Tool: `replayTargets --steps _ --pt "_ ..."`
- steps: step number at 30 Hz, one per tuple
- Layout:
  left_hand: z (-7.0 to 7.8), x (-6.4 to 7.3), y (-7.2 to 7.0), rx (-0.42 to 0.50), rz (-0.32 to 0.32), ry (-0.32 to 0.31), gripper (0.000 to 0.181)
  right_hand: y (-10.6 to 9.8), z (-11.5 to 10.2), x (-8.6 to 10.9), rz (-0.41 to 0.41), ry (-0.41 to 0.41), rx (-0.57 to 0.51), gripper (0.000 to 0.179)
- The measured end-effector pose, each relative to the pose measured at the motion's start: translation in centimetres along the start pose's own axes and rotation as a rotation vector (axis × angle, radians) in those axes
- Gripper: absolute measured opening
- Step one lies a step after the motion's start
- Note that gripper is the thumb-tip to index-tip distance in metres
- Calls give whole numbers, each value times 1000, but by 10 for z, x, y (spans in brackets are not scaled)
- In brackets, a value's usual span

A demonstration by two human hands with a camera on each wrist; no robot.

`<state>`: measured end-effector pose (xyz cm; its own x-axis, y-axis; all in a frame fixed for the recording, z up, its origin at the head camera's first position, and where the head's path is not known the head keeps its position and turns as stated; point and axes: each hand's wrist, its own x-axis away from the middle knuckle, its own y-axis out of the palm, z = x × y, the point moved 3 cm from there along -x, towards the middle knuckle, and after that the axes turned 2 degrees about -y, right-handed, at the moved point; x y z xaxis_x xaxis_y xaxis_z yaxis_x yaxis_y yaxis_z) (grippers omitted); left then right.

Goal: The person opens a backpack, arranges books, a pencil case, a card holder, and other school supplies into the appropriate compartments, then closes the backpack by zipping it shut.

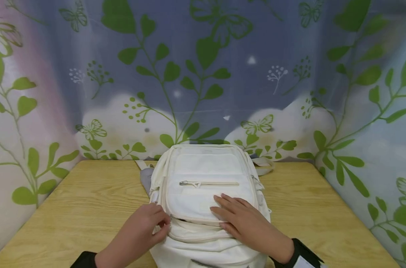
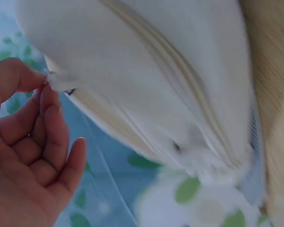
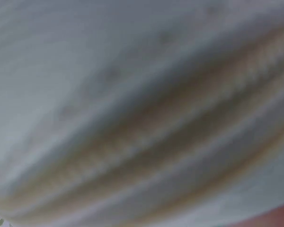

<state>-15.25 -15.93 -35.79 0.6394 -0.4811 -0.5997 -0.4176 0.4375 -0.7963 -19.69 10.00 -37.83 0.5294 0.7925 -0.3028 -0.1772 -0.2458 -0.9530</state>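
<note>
A white backpack (image 1: 209, 163) lies on the table, its front panel facing up. My left hand (image 1: 139, 230) is at the left side of the front compartment's zipper. In the left wrist view, its thumb and index finger pinch a small zipper pull (image 2: 61, 84); the other fingers curl loosely. Around the lower edge of the front panel the zipper is parted, leaving a dark gap (image 1: 186, 222). My right hand (image 1: 243, 219) rests on the panel's lower right with fingers extended. Zipper teeth (image 3: 146, 142) fill the right wrist view, close and blurred.
A wooden table (image 1: 99, 193) carries the backpack. A short horizontal zipper (image 1: 209, 183) crosses the upper panel. One strap (image 1: 264, 163) sticks out at the back right, a grey padded piece (image 1: 146, 178) at the left. Behind hangs a leaf-patterned curtain (image 1: 256, 93).
</note>
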Motion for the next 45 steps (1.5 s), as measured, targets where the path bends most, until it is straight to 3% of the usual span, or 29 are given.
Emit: replayTargets --steps 4,8,11,15,18,21,24,29,33,38,42,45 --pt "29 -10 12 8 77 136 18 2 -1 -2 -14 12 1 43" --pt "54 -25 30 -7 108 206 16 3 -3 -4 -14 17 7 43" --pt "65 -35 38 17 95 155 14 -1 -7 -5 44 -20 20 42" --pt "68 -43 38 37 118 50 14 -10 -13 -7 197 -109 -59 39" --pt "68 -44 35 12 173 52 16 -15 -18 -13 252 -143 -180 31" --pt "69 -44 33 23 199 96 18 -16 -21 -18 225 -136 -280 20" --pt "68 -41 33 50 183 114 18 -13 -23 -21 186 -119 -340 14" --pt "59 -35 29 100 160 77 14 -7 -25 -24 229 -101 -338 9" --pt "41 -32 20 120 183 18 12 -8 -25 -23 272 -103 -306 12" --pt "15 -24 16 50 101 -1 19 -14 -21 -15 134 -109 -373 16" --pt "6 -15 22 14 35 46 29 -19 -18 -5 53 -142 -356 18" --pt "5 -12 26 -17 28 60 28 -22 -14 3 48 -158 -327 13"
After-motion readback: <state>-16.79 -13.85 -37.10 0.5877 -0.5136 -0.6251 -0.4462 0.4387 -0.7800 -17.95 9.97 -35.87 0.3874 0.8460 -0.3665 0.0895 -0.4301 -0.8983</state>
